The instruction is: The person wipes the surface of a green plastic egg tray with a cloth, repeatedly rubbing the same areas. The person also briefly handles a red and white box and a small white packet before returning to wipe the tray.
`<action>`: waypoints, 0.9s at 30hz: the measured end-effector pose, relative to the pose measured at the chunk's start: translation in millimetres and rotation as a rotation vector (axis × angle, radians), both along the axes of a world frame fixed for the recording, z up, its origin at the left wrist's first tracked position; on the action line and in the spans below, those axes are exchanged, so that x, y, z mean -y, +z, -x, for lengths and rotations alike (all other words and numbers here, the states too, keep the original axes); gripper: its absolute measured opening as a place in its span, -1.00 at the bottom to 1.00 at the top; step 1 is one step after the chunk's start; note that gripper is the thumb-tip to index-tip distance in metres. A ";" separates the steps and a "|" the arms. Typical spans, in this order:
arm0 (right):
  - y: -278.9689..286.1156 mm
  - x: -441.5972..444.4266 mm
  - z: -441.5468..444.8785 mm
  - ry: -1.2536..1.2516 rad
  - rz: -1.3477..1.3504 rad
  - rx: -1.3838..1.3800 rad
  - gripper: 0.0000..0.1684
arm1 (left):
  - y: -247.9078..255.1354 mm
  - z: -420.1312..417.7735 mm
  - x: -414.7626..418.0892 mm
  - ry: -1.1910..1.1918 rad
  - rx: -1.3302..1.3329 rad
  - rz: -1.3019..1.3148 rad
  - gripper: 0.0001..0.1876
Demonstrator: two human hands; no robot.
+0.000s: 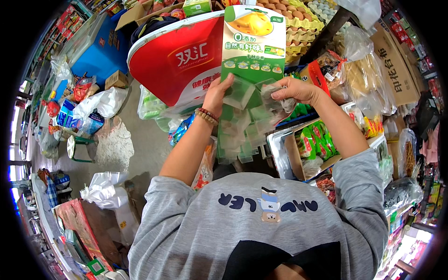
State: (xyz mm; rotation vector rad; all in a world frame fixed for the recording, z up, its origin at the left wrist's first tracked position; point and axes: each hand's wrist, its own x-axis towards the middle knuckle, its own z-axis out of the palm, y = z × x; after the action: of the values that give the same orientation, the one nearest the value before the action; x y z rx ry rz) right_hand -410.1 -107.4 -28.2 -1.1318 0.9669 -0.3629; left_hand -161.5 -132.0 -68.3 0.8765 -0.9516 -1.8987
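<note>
Before me hangs a green and white cardboard display strip with a food picture on top and clear plastic pockets lower down. My left hand grips its left edge, thumb on the front. At the right edge, my right hand pinches a crumpled grey cloth against a clear pocket; a further bit of the cloth shows below the fingers. A red-fronted bin or cabinet with white lettering stands behind the strip on the left. Beaded bracelets circle my left wrist.
Egg trays are stacked beyond the strip. At the right are an open carton of green packets, bagged dry goods and a cardboard box. Farther left stand a blue chest, a small green-framed stool and plastic bags.
</note>
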 end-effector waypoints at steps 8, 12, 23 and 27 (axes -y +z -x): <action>14.7 -8.0 -4.3 -0.039 0.113 -0.065 -0.38 | 8.8 5.8 -3.2 0.011 -0.014 0.012 -0.67; 25.2 -13.1 -5.9 -0.027 0.096 -0.125 -0.36 | 3.1 9.9 -0.3 0.011 0.022 0.059 -0.66; 10.1 -7.0 10.8 -0.036 0.088 -0.075 -0.49 | 8.0 15.7 0.0 0.010 0.024 0.030 -0.64; 18.7 -4.3 2.6 0.049 0.167 -0.232 -0.47 | 10.6 16.8 -3.5 0.024 0.021 0.034 -0.63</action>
State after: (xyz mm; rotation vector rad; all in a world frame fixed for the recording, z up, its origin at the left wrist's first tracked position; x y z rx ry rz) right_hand -412.7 -103.1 -9.5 -1.3694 1.1251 -0.2807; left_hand -178.3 -128.5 -57.8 0.8853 -0.9790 -1.8511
